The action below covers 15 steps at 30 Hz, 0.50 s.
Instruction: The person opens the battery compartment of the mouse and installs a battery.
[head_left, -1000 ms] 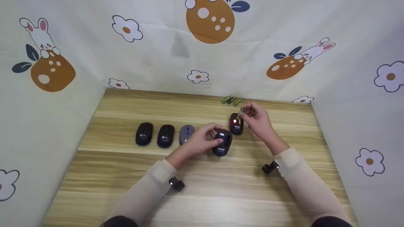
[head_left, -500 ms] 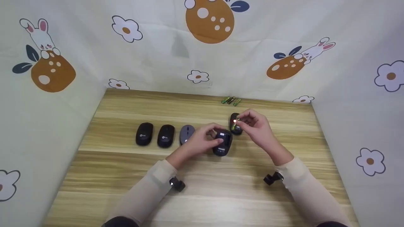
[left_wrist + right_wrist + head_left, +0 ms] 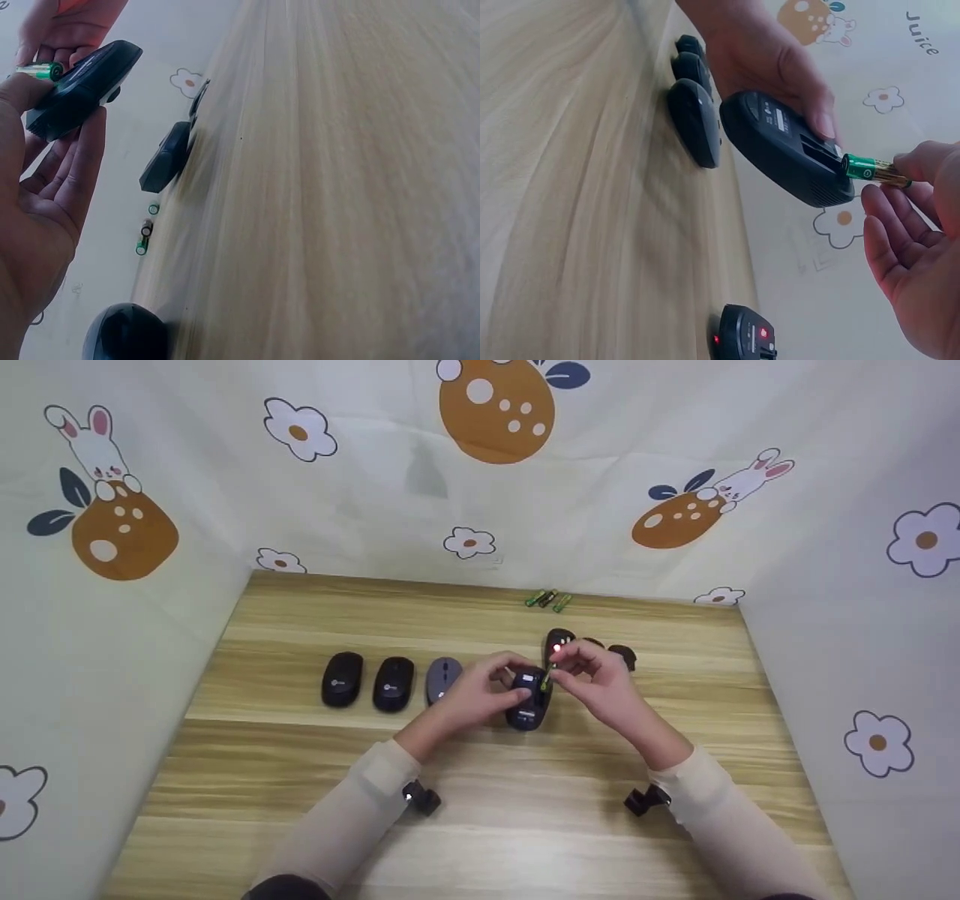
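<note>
My left hand (image 3: 476,690) grips a dark computer mouse (image 3: 525,718) by its sides, clear of the table and underside up. The mouse's open battery slot (image 3: 817,152) shows in the right wrist view. Between thumb and fingertips my right hand (image 3: 604,682) pinches a green and gold battery (image 3: 871,169), one end of it at the slot's edge. Whether that end touches the mouse I cannot tell. Just beyond the right hand lies another dark mouse (image 3: 556,639), upturned, with its red light glowing.
Two black mice (image 3: 343,679) and a grey mouse (image 3: 442,675) stand in a row on the left. Several batteries (image 3: 548,599) lie by the back wall. Small dark curved pieces (image 3: 622,657) sit behind my right hand. Printed cloth walls enclose the wooden table (image 3: 480,825).
My right hand has brought the battery from above the lit mouse toward me and leftward to the held mouse. This uncovered the dark curved pieces. My left hand has barely moved.
</note>
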### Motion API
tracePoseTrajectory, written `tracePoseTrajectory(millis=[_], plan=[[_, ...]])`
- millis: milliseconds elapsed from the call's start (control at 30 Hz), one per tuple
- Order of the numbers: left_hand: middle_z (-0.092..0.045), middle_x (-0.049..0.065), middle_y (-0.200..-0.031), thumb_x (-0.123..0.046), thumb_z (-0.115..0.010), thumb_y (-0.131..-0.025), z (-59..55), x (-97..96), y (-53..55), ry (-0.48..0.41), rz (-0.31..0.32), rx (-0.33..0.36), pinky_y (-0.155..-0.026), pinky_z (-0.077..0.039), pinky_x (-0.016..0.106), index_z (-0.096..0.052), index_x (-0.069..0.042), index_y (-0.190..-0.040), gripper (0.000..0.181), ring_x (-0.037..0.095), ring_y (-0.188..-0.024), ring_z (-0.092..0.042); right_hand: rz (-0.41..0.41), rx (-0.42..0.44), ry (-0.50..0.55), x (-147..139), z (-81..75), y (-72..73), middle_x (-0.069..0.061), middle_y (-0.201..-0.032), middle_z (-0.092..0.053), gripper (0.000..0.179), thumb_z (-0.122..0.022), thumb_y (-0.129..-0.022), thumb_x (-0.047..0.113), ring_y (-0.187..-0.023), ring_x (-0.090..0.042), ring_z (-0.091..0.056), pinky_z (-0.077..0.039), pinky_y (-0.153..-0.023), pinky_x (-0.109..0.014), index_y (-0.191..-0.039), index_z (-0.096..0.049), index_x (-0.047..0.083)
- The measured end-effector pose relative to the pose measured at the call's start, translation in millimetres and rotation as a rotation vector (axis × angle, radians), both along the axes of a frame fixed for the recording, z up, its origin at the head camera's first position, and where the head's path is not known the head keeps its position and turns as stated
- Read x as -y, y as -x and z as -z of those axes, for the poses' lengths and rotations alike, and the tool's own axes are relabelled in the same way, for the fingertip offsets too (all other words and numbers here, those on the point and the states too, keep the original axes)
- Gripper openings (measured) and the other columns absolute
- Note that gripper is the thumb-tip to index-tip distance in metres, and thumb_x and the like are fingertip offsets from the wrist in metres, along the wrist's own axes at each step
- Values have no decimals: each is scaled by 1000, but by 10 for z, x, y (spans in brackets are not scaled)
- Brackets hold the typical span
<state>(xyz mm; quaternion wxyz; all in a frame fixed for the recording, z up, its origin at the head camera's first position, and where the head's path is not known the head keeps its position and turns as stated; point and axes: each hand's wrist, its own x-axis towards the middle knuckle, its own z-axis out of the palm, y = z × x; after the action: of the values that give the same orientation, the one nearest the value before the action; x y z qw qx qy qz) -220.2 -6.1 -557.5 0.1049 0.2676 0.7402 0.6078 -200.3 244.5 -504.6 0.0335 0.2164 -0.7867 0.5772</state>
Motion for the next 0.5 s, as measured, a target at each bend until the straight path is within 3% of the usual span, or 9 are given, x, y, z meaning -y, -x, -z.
tracePoseTrajectory(millis=[500], plan=[[-73, 4, -127, -18, -82, -101, -14, -11, -10, -8, -5, 2, -90, -58, 36, -72, -9, -138, 40, 21, -100, -68, -41, -93, -105, 30, 69, -11, -2, -101, -75, 14, -86, -95, 1, -86, -17, -68, -57, -79, -25, -104, -82, 10]])
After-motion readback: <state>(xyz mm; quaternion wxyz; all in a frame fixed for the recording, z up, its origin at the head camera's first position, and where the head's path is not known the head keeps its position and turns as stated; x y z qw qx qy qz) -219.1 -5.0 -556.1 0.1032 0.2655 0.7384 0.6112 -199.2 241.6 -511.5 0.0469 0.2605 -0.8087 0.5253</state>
